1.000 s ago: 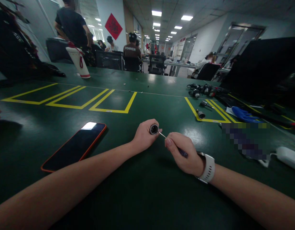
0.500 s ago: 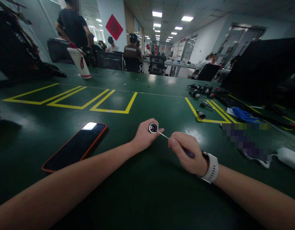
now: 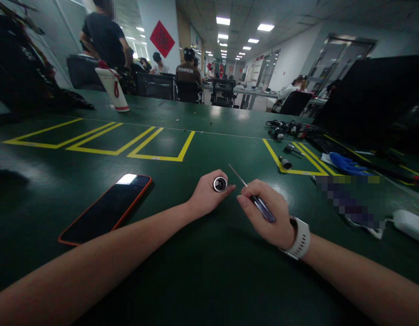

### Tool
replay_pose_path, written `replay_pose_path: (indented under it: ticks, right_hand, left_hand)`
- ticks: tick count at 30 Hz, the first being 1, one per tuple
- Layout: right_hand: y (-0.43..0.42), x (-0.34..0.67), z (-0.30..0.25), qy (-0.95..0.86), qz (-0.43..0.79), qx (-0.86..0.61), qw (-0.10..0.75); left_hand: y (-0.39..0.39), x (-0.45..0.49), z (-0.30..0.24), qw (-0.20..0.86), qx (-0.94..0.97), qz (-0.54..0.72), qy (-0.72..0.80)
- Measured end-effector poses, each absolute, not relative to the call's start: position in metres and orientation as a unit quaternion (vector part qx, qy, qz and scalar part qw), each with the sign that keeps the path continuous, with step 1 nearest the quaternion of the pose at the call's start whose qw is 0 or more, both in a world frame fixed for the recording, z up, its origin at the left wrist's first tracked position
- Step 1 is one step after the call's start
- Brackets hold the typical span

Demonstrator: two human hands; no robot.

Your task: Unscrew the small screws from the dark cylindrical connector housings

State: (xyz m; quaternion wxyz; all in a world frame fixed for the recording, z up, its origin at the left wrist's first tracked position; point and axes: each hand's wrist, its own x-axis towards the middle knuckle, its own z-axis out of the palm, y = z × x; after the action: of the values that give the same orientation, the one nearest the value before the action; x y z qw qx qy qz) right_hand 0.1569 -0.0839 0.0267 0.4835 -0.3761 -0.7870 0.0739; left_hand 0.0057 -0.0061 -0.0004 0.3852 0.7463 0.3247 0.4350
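Note:
My left hand (image 3: 208,194) is closed around a round metal connector (image 3: 220,184). Its ring-shaped open end faces me, with dark parts inside; the rest of it is hidden in my fist. To the right, my right hand (image 3: 265,208) grips a screwdriver (image 3: 264,211) by its purplish, see-through handle. The thin shaft points up and to the left, and its tip stands in the air apart from the connector. A phone (image 3: 110,208) with an orange edge lies on the green table (image 3: 195,280), left of my left hand.
Yellow tape outlines (image 3: 155,157) mark the table. Metal connector parts (image 3: 284,162) and cabled connectors (image 3: 280,129) lie at the right, near a blue glove (image 3: 348,164) and a white power strip (image 3: 411,224). A white cup (image 3: 114,88) stands at the far left. People sit and stand beyond.
The screwdriver's tip has come away from the connector's open end and now points further upward. My left hand has shifted slightly right and down with the connector.

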Motion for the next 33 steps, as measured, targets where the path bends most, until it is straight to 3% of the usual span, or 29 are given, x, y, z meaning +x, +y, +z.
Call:
replay_pose_path:
  ticks: [7,16,22,27,33]
  right_hand:
    - [-0.072,0.156,0.018,-0.799,0.051,-0.433,0.414]
    - [-0.072,0.160,0.019,-0.822,0.038,-0.411,0.392]
    - [-0.052,0.178,0.024,-0.788,-0.040,-0.411,0.456]
    - [-0.013,0.237,0.033,-0.677,-0.143,-0.503,0.518]
    - [0.006,0.311,0.029,-0.525,-0.184,-0.677,0.482]
  left_hand:
    - [-0.008,0.005,-0.004,0.366,0.797,0.391,0.278]
    - [-0.013,0.007,0.001,0.384,0.827,0.340,0.232]
    - [-0.007,0.005,-0.004,0.236,0.822,0.416,0.309]
    - [-0.003,0.002,-0.005,0.221,0.817,0.406,0.345]
    - [-0.006,0.004,-0.002,0.272,0.816,0.378,0.343]
